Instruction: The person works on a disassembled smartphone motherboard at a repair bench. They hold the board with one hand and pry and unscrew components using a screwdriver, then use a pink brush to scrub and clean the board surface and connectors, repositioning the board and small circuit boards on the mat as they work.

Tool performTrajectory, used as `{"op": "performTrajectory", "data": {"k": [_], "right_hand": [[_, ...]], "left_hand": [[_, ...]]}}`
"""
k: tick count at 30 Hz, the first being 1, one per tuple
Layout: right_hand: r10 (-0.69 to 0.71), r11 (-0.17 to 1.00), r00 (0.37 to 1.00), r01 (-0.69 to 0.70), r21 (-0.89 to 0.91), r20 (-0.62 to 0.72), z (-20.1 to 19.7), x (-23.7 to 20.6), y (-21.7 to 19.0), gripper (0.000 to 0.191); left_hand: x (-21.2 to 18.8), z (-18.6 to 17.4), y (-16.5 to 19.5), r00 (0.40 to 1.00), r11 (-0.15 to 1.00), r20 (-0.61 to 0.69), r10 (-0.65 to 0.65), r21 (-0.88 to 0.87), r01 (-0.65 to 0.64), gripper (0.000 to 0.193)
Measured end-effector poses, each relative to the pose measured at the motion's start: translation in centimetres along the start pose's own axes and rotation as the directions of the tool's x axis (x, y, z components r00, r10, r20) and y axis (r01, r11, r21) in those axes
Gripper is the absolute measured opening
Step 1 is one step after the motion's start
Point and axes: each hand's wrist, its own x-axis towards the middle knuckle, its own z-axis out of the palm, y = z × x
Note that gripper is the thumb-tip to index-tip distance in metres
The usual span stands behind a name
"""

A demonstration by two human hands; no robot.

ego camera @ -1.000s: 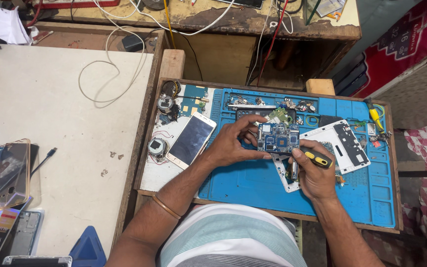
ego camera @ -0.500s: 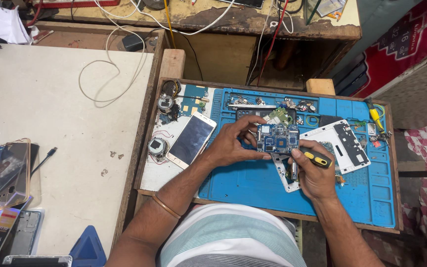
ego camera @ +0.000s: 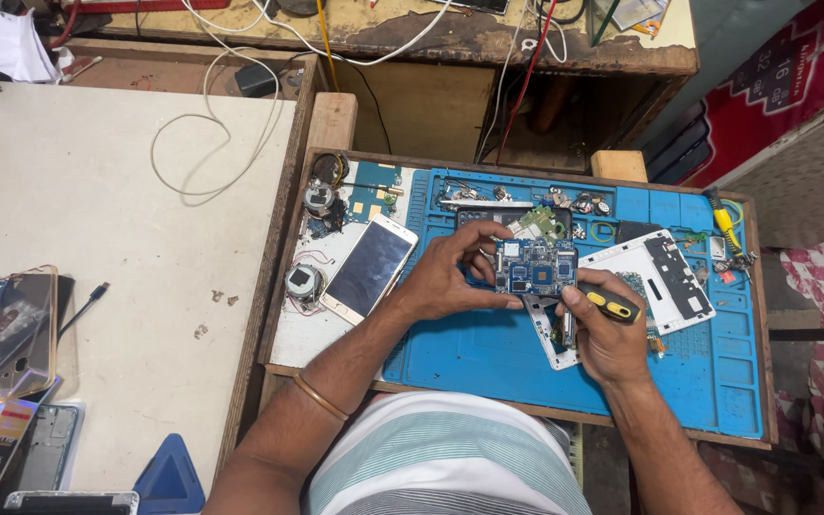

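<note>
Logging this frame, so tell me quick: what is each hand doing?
Left hand: closed on the blue circuit board.
Right hand: closed around the yellow-and-black screwdriver.

A blue circuit board (ego camera: 536,267) with dark chips is seen on a bright blue mat (ego camera: 488,348). A yellow and black screwdriver (ego camera: 608,302) is shown beside a white phone frame (ego camera: 665,277). A white phone (ego camera: 369,268) with a grey screen is set on a white panel (ego camera: 307,329). A white shirt (ego camera: 445,458) is striped in pale green. The table (ego camera: 97,238) is coloured cream, and a white cable (ego camera: 212,124) is laid across it.
</note>
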Motion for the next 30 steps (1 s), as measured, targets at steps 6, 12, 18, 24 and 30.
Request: {"op": "performTrajectory", "data": {"k": [6, 12, 18, 24, 30], "right_hand": [[0.013, 1.000, 1.000, -0.013, -0.017, 0.002, -0.2, -0.1, 0.1, 0.030], [0.039, 0.999, 0.999, -0.039, -0.019, -0.008, -0.2, 0.0, -0.1, 0.031], [0.034, 0.999, 0.999, -0.034, -0.038, -0.004, 0.0, -0.1, -0.2, 0.032], [0.061, 0.996, 0.998, -0.061, -0.068, -0.010, 0.1, -0.1, -0.3, 0.033], [0.017, 0.997, 0.999, -0.014, -0.073, 0.049, 0.5, -0.3, -0.5, 0.031]], "left_hand": [[-0.1, 0.0, 0.3, 1.000, 0.999, 0.011, 0.015, -0.040, -0.015, 0.088], [0.0, 0.0, 0.9, 1.000, 0.999, 0.021, 0.005, 0.047, -0.006, 0.085], [-0.2, 0.0, 1.0, 0.997, 0.998, -0.025, 0.066, 0.022, -0.065, 0.079], [-0.1, -0.3, 1.1, 0.996, 0.999, -0.077, 0.042, 0.003, -0.042, 0.077], [-0.1, -0.4, 1.3, 0.996, 0.994, -0.058, 0.067, -0.080, -0.071, 0.075]]}}
